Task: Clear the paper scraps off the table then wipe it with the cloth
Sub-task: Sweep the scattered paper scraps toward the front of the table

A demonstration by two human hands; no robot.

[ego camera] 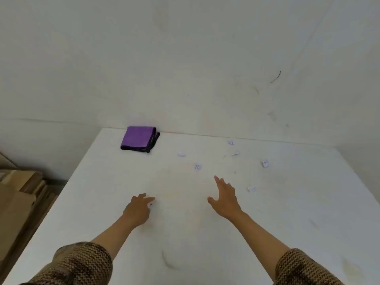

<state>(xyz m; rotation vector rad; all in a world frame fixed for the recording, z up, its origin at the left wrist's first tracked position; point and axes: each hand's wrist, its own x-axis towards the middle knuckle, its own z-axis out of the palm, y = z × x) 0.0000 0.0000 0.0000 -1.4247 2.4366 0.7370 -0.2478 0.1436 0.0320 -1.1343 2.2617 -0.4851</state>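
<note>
My left hand (138,208) is low over the white tabletop (185,233), nearer its left edge, with the fingers bent down and drawn together. A small pale bit (149,205) shows at the fingertips, but I cannot tell whether I am pinching it or only touching it. My right hand (224,197) is released and spread, fingers straight and pointing toward the far edge, thumb out to the side, near the middle of the tabletop. Small crumpled white paper scraps (197,166) lie scattered beyond it toward the far right corner. One scrap (181,154) is left of the rest, two scraps (231,142) lie close to the far edge, another scrap (265,163) is further right, and a nearer scrap (251,189) is just right of my right hand. The folded purple cloth with dark trim (138,138) lies flat at the far edge, close to the far left corner and well apart from both hands. Brown knitted sleeves (82,264) cover my forearms. Brown cardboard sheets (18,192) are stacked beside the left edge.
</note>
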